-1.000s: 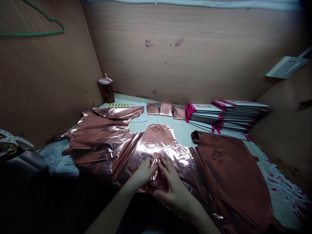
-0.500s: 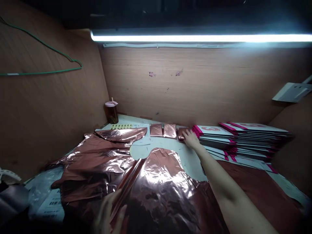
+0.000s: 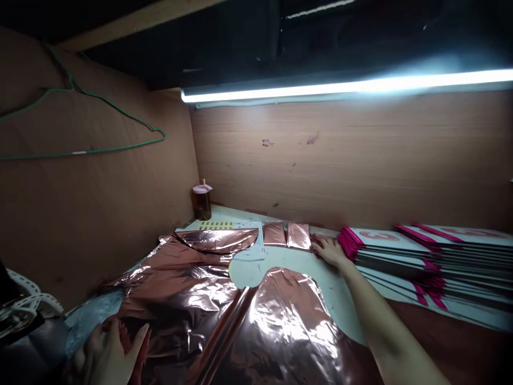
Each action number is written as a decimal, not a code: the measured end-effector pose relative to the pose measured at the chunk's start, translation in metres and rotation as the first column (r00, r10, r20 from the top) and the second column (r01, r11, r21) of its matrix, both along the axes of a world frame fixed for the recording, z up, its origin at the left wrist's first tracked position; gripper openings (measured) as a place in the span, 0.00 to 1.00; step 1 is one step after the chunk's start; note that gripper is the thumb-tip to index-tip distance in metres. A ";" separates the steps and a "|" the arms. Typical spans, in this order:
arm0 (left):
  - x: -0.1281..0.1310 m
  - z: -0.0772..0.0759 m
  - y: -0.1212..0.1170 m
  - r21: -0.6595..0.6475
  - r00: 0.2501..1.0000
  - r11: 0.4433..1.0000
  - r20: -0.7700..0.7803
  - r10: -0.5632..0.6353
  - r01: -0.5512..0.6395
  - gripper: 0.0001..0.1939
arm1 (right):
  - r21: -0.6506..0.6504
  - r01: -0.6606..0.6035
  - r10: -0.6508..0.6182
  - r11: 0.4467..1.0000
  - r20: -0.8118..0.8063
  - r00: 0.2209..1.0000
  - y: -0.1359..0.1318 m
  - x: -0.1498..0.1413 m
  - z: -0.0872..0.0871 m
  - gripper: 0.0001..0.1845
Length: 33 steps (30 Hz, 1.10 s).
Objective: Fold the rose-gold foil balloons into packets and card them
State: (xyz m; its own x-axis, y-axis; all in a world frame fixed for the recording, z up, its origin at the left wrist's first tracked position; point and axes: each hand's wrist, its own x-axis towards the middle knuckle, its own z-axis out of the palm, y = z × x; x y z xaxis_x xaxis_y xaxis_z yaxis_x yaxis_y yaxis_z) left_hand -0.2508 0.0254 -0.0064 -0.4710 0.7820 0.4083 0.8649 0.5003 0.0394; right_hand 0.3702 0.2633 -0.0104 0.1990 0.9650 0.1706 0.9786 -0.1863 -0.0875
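Observation:
A large, flat rose-gold foil balloon [image 3: 288, 321] with rounded cut-outs covers the front of the table, wrinkled and shiny. My left hand [image 3: 110, 353] is low at the left over its dark, shaded part, thumb and fingers apart; nothing shows in its grasp. At the back, my right hand [image 3: 331, 251] lies with fingers stretched over a small folded foil piece [image 3: 316, 238], partly hiding it. To the left of that are two more folded foil squares, one [image 3: 298, 236] close by and another [image 3: 274, 233] farther left.
Stacked white cards with pink edges [image 3: 385, 238] stand at the back right. A lidded drink cup [image 3: 202, 203] is in the back left corner, near a sticker sheet [image 3: 216, 225]. Clear plastic [image 3: 96, 313] lies at left. A green hanger [image 3: 120, 149] hangs on the side wall.
The view has swung left and upward. My left hand has moved left across the foil, away from the central fold. My right hand stays at the third folded piece.

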 end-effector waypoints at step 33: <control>0.008 -0.007 0.010 0.247 0.959 0.962 0.220 -0.177 0.121 0.29 | 0.252 -0.620 0.665 0.743 -0.168 0.728 0.041 -0.432 0.104 0.19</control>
